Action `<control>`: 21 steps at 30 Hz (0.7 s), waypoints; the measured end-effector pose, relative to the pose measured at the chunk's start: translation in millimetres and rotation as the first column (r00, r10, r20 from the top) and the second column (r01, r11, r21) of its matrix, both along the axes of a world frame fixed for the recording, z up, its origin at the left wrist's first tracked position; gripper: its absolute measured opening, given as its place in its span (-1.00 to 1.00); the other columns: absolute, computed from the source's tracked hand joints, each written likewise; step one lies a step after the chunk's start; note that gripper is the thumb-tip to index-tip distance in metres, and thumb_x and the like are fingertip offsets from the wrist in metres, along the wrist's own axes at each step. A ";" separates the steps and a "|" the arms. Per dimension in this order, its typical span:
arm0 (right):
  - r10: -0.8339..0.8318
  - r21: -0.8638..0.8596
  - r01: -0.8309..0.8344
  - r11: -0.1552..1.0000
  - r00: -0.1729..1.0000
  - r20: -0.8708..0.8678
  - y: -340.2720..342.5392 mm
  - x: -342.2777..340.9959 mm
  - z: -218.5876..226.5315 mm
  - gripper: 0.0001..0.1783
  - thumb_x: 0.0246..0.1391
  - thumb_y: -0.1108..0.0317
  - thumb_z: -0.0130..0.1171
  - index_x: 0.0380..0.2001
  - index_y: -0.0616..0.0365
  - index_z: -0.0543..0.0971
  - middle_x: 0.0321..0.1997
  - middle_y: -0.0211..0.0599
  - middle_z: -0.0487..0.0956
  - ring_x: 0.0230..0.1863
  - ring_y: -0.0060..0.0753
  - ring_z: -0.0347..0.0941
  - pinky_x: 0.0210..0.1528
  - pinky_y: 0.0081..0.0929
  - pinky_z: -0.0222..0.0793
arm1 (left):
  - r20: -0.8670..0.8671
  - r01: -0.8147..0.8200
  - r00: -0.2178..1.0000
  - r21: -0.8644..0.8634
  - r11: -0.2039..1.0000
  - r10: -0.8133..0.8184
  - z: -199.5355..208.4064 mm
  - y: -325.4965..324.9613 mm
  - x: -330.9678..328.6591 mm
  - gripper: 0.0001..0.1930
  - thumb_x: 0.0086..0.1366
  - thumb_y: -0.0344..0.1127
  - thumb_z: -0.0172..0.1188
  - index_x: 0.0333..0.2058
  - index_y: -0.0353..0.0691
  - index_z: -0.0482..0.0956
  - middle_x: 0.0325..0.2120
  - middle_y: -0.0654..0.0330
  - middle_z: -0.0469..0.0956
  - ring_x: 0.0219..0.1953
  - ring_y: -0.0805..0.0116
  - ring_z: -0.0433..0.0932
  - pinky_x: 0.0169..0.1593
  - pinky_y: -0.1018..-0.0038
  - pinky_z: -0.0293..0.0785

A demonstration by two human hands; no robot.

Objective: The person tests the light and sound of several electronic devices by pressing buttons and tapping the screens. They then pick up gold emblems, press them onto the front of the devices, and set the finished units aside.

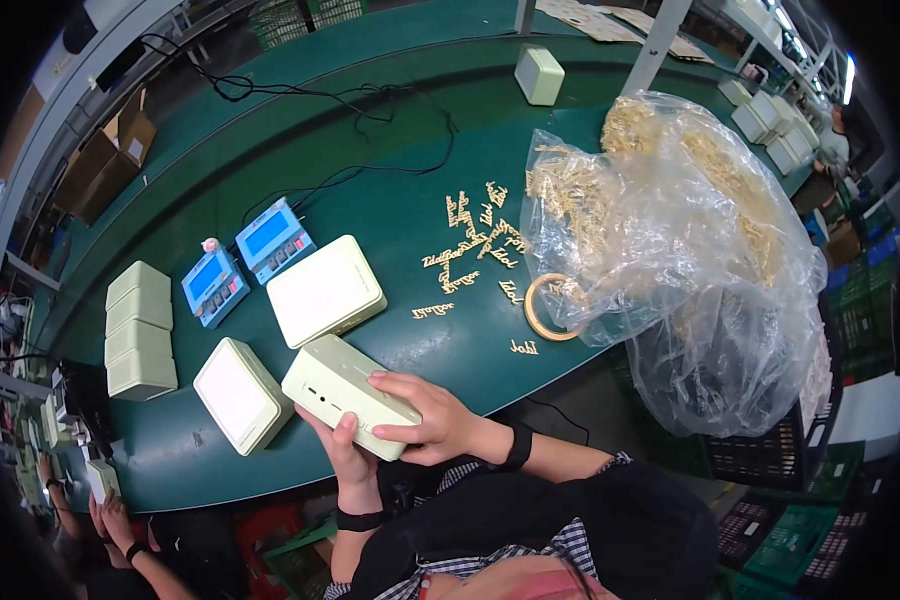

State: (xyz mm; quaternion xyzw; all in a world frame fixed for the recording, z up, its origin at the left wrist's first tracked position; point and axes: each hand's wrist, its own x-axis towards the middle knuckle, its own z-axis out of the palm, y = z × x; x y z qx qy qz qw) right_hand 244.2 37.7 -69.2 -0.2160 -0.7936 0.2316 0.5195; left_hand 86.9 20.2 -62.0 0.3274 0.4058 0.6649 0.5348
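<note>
Both my hands grip a pale green box-shaped device above the table's near edge, its side with small ports and a round hole turned up. My left hand holds its lower left part, thumb against the port side. Around the right end wraps my right hand, fingers spread over the casing. A similar device with a white face lies just left of the held one. Beyond it rests another device, white face up. Two blue meters with screens, a left one and a right one, stand behind these.
Loose gold lettering pieces lie mid-table beside a tape roll. A large transparent bag of such pieces hangs over the right edge. Several green devices line the left. Black cables cross the back. A co-worker's hands show lower left.
</note>
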 end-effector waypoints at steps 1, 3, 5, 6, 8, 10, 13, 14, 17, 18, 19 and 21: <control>-0.003 0.001 0.003 1.000 1.000 0.008 1.0 0.0 0.6 -0.25 -0.34 0.34 0.46 0.06 -0.24 0.49 0.30 0.15 0.27 0.23 0.31 0.32 0.15 -0.01 0.40 | 0.002 0.004 1.000 -0.001 1.000 -0.004 0.5 1.0 -0.4 -0.04 0.04 -0.09 0.24 0.33 -0.17 -0.11 0.19 -0.04 0.15 0.22 0.05 0.25 0.26 0.14 0.23; 0.001 0.005 -0.001 1.000 1.000 0.010 -0.1 0.0 0.6 -0.26 -0.34 0.34 0.46 0.05 -0.24 0.48 0.30 0.15 0.27 0.23 0.30 0.32 0.15 -0.01 0.40 | 0.000 0.001 1.000 0.002 1.000 -0.001 -1.9 0.0 -1.9 -0.04 0.04 -0.09 0.24 0.33 -0.17 -0.11 0.19 -0.04 0.15 0.22 0.06 0.25 0.26 0.15 0.23; -0.006 0.010 0.006 1.000 1.000 0.017 0.6 0.1 0.7 -0.27 -0.33 0.34 0.46 0.05 -0.24 0.48 0.30 0.15 0.27 0.23 0.30 0.32 0.15 -0.01 0.40 | -0.002 0.009 1.000 0.007 1.000 -0.009 -3.9 1.1 -2.8 -0.04 0.04 -0.09 0.24 0.33 -0.16 -0.11 0.19 -0.03 0.16 0.22 0.06 0.25 0.26 0.15 0.22; -0.006 0.011 0.005 1.000 1.000 0.018 1.9 -0.3 0.8 -0.27 -0.33 0.34 0.46 0.05 -0.24 0.48 0.30 0.15 0.27 0.23 0.30 0.32 0.15 -0.01 0.40 | -0.002 0.008 1.000 0.008 1.000 -0.008 -4.1 2.9 -3.2 -0.04 0.04 -0.09 0.24 0.33 -0.16 -0.11 0.19 -0.03 0.16 0.22 0.06 0.25 0.26 0.15 0.22; -0.011 0.012 0.010 1.000 1.000 0.013 0.8 -2.2 1.6 -0.27 -0.32 0.34 0.46 0.05 -0.24 0.48 0.30 0.15 0.28 0.23 0.29 0.33 0.15 -0.01 0.40 | 0.008 0.000 1.000 -0.001 1.000 0.000 -3.4 1.5 -4.5 -0.04 0.03 -0.10 0.25 0.33 -0.15 -0.11 0.19 -0.03 0.16 0.22 0.06 0.24 0.26 0.15 0.22; -0.011 0.010 0.010 1.000 1.000 0.009 0.9 -1.8 2.8 -0.27 -0.32 0.34 0.46 0.05 -0.25 0.48 0.29 0.15 0.28 0.23 0.29 0.33 0.14 -0.01 0.40 | 0.011 -0.007 1.000 -0.008 1.000 0.007 -0.9 2.0 -3.5 -0.04 0.02 -0.10 0.25 0.33 -0.15 -0.11 0.19 -0.03 0.16 0.23 0.06 0.24 0.26 0.15 0.22; -0.010 0.018 0.009 1.000 1.000 0.011 -0.1 -3.5 0.7 -0.25 -0.34 0.34 0.47 0.05 -0.24 0.47 0.28 0.15 0.30 0.23 0.28 0.34 0.14 -0.02 0.41 | 0.030 -0.027 0.999 0.004 1.000 0.027 0.5 -1.7 -2.9 -0.04 0.02 -0.15 0.27 0.32 -0.15 -0.12 0.17 0.00 0.17 0.22 0.09 0.25 0.27 0.17 0.21; 0.007 0.011 -0.007 1.000 1.000 0.008 -0.2 -2.5 0.3 -0.25 -0.34 0.34 0.47 0.05 -0.24 0.47 0.28 0.15 0.30 0.23 0.28 0.34 0.14 -0.02 0.41 | 0.027 -0.044 0.999 -0.002 0.999 0.044 1.4 -1.3 -1.4 -0.04 0.02 -0.15 0.27 0.32 -0.15 -0.12 0.17 0.00 0.17 0.22 0.09 0.25 0.27 0.17 0.21; 0.007 -0.012 -0.007 1.000 1.000 0.006 -1.6 -1.9 -1.2 -0.24 -0.40 0.37 0.43 0.05 -0.23 0.52 0.28 0.13 0.29 0.24 0.28 0.32 0.16 -0.02 0.40 | 0.040 -0.052 0.998 -0.025 0.998 0.053 2.1 -5.9 -0.6 -0.05 0.03 -0.21 0.30 0.30 -0.15 -0.11 0.14 0.03 0.18 0.21 0.13 0.26 0.26 0.20 0.24; 0.064 -0.026 -0.064 0.998 0.998 0.002 -2.7 -3.2 -1.6 -0.24 -0.40 0.37 0.43 0.05 -0.23 0.52 0.28 0.13 0.29 0.24 0.28 0.32 0.16 -0.02 0.40 | 0.035 -0.109 0.993 -0.039 0.993 0.110 2.2 -8.3 -1.1 -0.05 0.03 -0.21 0.30 0.30 -0.15 -0.11 0.14 0.03 0.18 0.21 0.13 0.26 0.26 0.20 0.24; 0.027 -0.001 -0.027 1.000 1.000 0.001 -2.3 -2.8 -4.1 -0.24 -0.41 0.36 0.44 0.04 -0.23 0.52 0.27 0.15 0.30 0.23 0.29 0.33 0.16 -0.01 0.41 | 0.047 -0.074 0.996 -0.031 0.997 0.076 0.1 -7.3 0.1 -0.06 0.04 -0.23 0.32 0.29 -0.15 -0.11 0.13 0.04 0.19 0.20 0.15 0.26 0.25 0.22 0.25; 0.049 0.004 -0.049 0.999 0.999 -0.004 -1.2 -2.2 -7.2 -0.24 -0.42 0.36 0.44 0.04 -0.22 0.52 0.27 0.16 0.30 0.22 0.30 0.34 0.15 0.00 0.41 | 0.062 -0.043 0.997 -0.019 0.999 0.044 -0.4 -5.1 1.8 -0.05 0.04 -0.24 0.34 0.28 -0.15 -0.13 0.11 0.04 0.19 0.19 0.18 0.26 0.23 0.24 0.28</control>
